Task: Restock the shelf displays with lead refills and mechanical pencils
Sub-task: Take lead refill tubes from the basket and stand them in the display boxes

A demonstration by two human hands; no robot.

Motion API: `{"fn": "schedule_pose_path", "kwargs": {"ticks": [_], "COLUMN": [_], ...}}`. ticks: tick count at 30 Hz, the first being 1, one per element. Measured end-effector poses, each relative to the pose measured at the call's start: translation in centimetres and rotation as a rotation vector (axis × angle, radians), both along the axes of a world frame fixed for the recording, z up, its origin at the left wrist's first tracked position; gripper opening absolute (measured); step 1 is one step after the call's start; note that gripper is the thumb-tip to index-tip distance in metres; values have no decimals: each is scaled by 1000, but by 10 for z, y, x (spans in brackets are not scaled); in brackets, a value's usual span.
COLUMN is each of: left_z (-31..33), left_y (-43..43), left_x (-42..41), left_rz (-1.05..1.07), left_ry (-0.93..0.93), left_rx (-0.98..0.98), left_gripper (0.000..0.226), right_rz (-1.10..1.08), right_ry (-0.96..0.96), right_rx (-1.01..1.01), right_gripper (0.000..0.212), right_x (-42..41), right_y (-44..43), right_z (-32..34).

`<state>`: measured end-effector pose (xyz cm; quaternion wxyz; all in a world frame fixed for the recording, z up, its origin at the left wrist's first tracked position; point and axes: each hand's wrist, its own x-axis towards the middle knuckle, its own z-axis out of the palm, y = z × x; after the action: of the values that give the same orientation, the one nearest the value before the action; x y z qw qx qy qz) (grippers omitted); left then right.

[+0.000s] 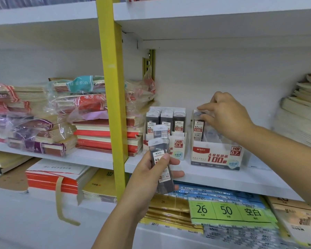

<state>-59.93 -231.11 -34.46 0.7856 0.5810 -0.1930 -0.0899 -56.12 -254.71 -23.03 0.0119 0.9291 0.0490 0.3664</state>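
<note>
A person's right hand [226,117] reached into the HB 0.7 display box [217,156] on a white shelf [214,178], its forefinger and thumb pinched on the cap of a 0.7 refill case [198,127] that stood upright at the box's left end; the other fingers were curled above, and motion blur hid the finer grip. The left hand [149,178], lower and nearer the camera, gripped two 0.5 refill cases [159,151] fanned one behind the other, the thumb pressed flat on the front label and the fingertips wrapped round from behind. Those held cases partly covered the HB 0.5 display box [178,143], which stood just left of the 0.7 box and carried three full rows of packed refills [166,119]. A yellow upright [113,87] divided the shelving; to its left lay plastic-wrapped exercise books [43,114], and red-and-cream notebooks [104,135] were stacked against the 0.5 box. Pale books [303,114] were piled at the far right. Below the shelf edge lay a green price label [226,211] on packs of loose-leaf paper [169,212].
</note>
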Motion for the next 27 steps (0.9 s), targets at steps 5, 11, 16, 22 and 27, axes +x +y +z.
{"fn": "schedule_pose_path", "kwargs": {"ticks": [5,11,16,22,27], "left_z": [1,8,9,9,9], "left_y": [-3,-5,-6,4,6], "left_x": [-5,-18,-25,-19,-18], "left_rz": [-21,-108,-167,-104,-90], "left_ry": [-6,-16,-8,47,44], "left_rx": [19,45,55,-7,10], "left_gripper": [40,26,23,31,26], "right_rz": [54,431,581,543,638], "right_ry": [-56,296,415,282,361], "right_rx": [85,599,961,1134,1199], "right_gripper": [29,26,20,14,21], "right_x": [-20,-67,-73,-76,-79], "right_y": [7,50,62,45,44], "right_z": [0,-14,-28,-31,-29]}}
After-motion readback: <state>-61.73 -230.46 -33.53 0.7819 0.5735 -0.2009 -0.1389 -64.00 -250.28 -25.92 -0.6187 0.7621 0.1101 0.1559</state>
